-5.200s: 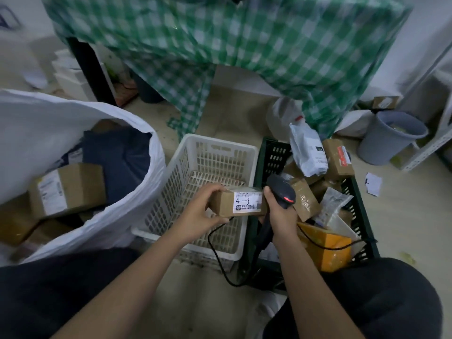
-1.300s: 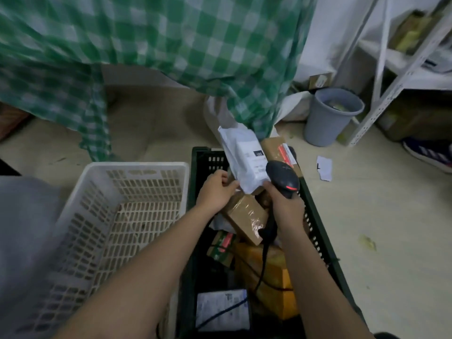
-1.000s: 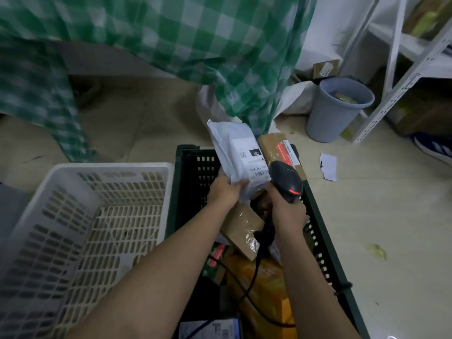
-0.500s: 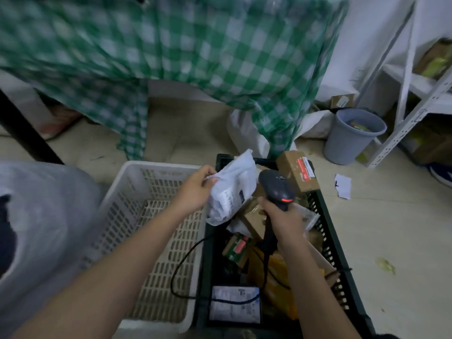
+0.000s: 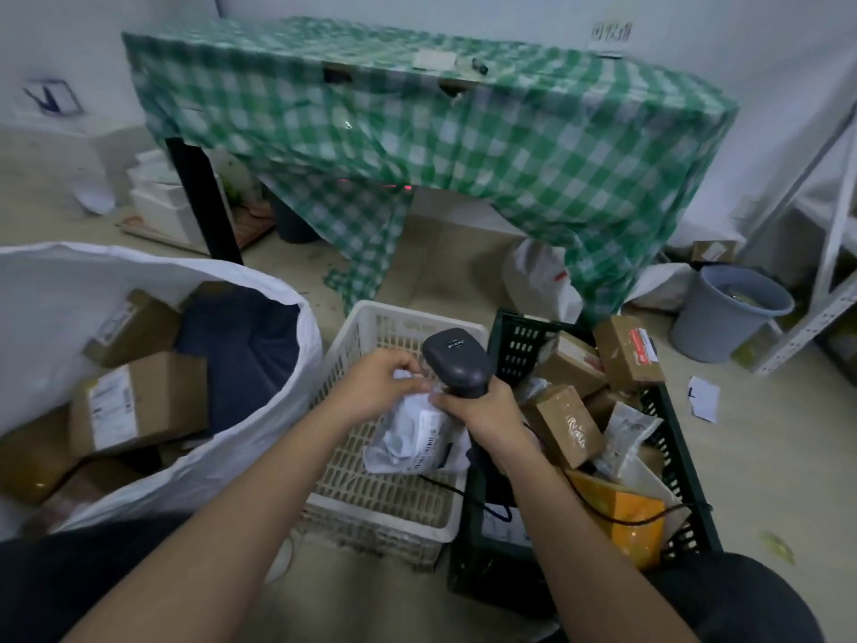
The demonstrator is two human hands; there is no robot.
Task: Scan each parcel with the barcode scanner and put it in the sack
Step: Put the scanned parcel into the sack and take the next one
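Observation:
My left hand [image 5: 376, 387] grips the top of a white plastic mailer parcel [image 5: 415, 440] that hangs over the white basket [image 5: 371, 494]. Its printed label faces me. My right hand [image 5: 484, 413] holds the dark barcode scanner [image 5: 457, 362] by its handle; the scanner's head stands above the parcel and its fingers also touch the parcel's top edge. The big white sack [image 5: 259, 438] stands open at the left with several cardboard boxes and a dark bag inside. More parcels fill the dark green crate [image 5: 510, 336] at the right.
The scanner's black cable [image 5: 621, 517] loops across the crate. A table under a green checked cloth [image 5: 463, 146] stands behind. A grey bucket [image 5: 728, 313] and a white shelf frame [image 5: 834, 252] are at the far right. A red scanner spot shows on the cloth.
I have carried the white mailer from over the green crate to over the white basket. The view has swung left, and the sack shows again. The scanner now points away from me.

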